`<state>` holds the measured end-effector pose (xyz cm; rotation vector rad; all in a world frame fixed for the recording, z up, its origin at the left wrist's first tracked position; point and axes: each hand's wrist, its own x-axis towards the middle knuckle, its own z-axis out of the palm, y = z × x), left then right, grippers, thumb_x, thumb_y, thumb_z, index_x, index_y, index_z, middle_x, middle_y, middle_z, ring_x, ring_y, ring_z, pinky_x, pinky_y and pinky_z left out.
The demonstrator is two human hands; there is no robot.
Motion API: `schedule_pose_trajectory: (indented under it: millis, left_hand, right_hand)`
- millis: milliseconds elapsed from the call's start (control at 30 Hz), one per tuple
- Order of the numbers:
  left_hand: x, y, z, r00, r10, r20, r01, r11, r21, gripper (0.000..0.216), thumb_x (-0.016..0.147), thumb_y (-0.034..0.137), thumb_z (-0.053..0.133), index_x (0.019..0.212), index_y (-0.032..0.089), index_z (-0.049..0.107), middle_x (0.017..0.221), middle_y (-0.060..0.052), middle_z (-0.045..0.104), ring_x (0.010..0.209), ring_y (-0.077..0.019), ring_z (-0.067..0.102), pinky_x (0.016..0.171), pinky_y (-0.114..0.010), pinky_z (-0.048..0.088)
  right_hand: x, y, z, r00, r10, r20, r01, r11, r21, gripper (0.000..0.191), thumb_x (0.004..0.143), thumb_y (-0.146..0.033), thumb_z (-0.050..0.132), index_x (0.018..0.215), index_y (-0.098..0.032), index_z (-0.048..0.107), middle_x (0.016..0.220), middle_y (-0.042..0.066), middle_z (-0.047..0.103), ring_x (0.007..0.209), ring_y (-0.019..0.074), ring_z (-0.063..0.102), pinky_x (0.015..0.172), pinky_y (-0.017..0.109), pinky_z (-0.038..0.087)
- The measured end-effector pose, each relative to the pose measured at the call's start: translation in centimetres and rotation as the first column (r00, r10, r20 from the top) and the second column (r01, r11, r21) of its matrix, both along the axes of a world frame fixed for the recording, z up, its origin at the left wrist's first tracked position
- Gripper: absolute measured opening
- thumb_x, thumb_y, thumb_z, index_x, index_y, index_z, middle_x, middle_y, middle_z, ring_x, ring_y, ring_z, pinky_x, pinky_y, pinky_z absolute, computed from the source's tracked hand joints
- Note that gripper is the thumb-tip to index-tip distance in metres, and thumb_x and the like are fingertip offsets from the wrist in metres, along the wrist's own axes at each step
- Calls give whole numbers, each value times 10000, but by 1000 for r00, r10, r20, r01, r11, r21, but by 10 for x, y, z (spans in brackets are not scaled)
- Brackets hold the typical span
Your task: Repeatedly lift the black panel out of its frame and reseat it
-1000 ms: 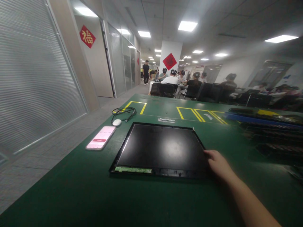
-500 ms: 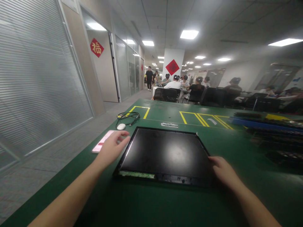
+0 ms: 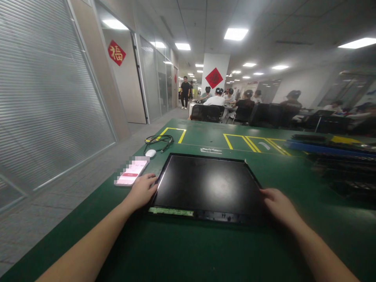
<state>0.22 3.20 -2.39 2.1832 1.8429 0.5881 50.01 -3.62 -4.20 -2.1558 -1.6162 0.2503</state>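
A black LCD screen panel (image 3: pixel 205 184) lies face up on the green tabletop (image 3: pixel 188 250), with a strip of green circuit board (image 3: pixel 171 212) along its near edge. My left hand (image 3: pixel 143 189) holds the panel's left side, fingers bent and thumb against the frame. On the opposite side my right hand (image 3: pixel 276 197) grips the right edge, thumb on top; its other fingers are mostly hidden. Just beyond my left hand lies a phone (image 3: pixel 132 174) with a lit pink screen, partly blurred by pixel blocks.
A white mouse (image 3: pixel 150 153) and a coiled black cable (image 3: pixel 160 141) lie at the far left. Stacked dark panels with something blue (image 3: pixel 337 150) stand at the right. Yellow tape (image 3: pixel 243 136) marks the far tabletop. People (image 3: pixel 216 98) sit beyond; one person (image 3: pixel 185 93) is in the aisle.
My left hand has come down from above the panel's left edge and closed on it. My right hand stays on the right edge. The view has tilted slightly down.
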Motion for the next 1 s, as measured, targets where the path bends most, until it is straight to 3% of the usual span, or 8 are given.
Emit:
schedule_pose_trajectory:
  millis: [167, 200, 367, 467, 567, 667, 800, 1000]
  left_hand:
    - [6, -7, 12, 986, 7, 168, -1, 999, -37, 391, 846, 337, 500, 1104, 229, 773, 1240, -68, 741, 1173, -322, 656, 1032, -425, 481]
    - [9, -10, 16, 942, 86, 323, -60, 994, -90, 357, 845, 330, 542, 1097, 232, 774, 1183, -58, 765, 1139, -316, 676, 1015, -415, 495]
    - [28, -28, 40, 483, 500, 719, -113, 850, -515, 445, 863, 207, 635, 1307, 218, 658, 781, -43, 798, 685, -243, 756, 620, -334, 605]
    - [34, -31, 44, 304, 551, 777, -33, 822, -569, 489, 885, 142, 610, 1370, 205, 595, 682, -38, 768, 509, -212, 707, 465, -288, 560]
    - [35, -29, 40, 195, 541, 818, 64, 825, -561, 513, 912, 113, 561, 1418, 190, 529, 708, -47, 767, 520, -214, 718, 485, -301, 582]
    - [33, -26, 34, 154, 538, 829, 145, 817, -557, 603, 908, 101, 569, 1487, 184, 423, 750, -62, 769, 556, -233, 736, 519, -333, 602]
    - [30, -25, 30, 210, 532, 820, 112, 821, -560, 836, 851, 53, 645, 1553, 305, 268, 714, -30, 755, 512, -252, 725, 461, -335, 579]
    - [28, -28, 33, 236, 508, 828, 173, 817, -551, 690, 845, 35, 637, 1475, 245, 451, 698, -47, 763, 560, -241, 740, 506, -323, 595]
  right_hand:
    - [-7, -2, 7, 1000, -26, -7, 26, 999, -48, 461, 777, -100, 471, 1154, -118, 735, 1271, 137, 671, 1155, 246, 637, 1013, 351, 475]
    - [-7, -2, 7, 999, -32, -15, 31, 998, -55, 466, 780, -100, 469, 1165, -111, 731, 1276, 140, 668, 1156, 247, 636, 1012, 351, 475]
    - [-6, -2, 6, 998, -38, -42, 36, 999, -34, 452, 788, -111, 468, 1154, -106, 734, 1246, 148, 678, 1132, 250, 645, 988, 354, 488]
    - [-4, -2, 4, 997, -52, -57, 50, 999, -21, 438, 779, -116, 481, 1128, -134, 746, 1225, 137, 688, 1094, 250, 659, 956, 358, 503]
    - [-3, -2, 3, 994, -56, -91, 55, 998, -11, 426, 771, -121, 491, 1106, -148, 752, 1212, 132, 696, 1068, 247, 667, 931, 356, 513]
    - [-1, -1, 2, 991, -63, -116, 63, 998, -5, 418, 759, -119, 499, 1087, -150, 756, 1184, 127, 707, 1034, 242, 675, 894, 347, 522]
    - [0, 0, 3, 989, -80, -126, 78, 997, -21, 417, 766, -113, 498, 1099, -127, 747, 1178, 135, 704, 1001, 244, 677, 846, 339, 524]
    - [-7, -3, 10, 986, -100, -136, 90, 993, -76, 445, 791, -123, 486, 1169, -106, 721, 1211, 147, 686, 987, 247, 675, 849, 349, 524]
